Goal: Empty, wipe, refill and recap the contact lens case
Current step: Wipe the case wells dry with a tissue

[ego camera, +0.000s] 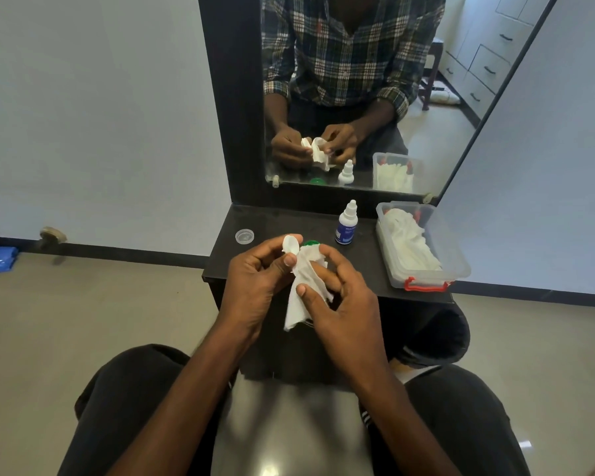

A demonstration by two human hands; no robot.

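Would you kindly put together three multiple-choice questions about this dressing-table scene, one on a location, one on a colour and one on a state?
1. Where does the dropper bottle stand?
A. between the hands and the clear box
B. inside the clear box
C. on the floor

2. What colour is the latch on the clear box?
A. blue
B. red
C. green

3. What is the right hand doing?
A. resting open on the table
B. gripping the bottle
C. pinching the white tissue

Answers: 1 A, it stands on the table left of the box; 2 B, the front clip is red; 3 C, thumb and fingers press on the tissue.
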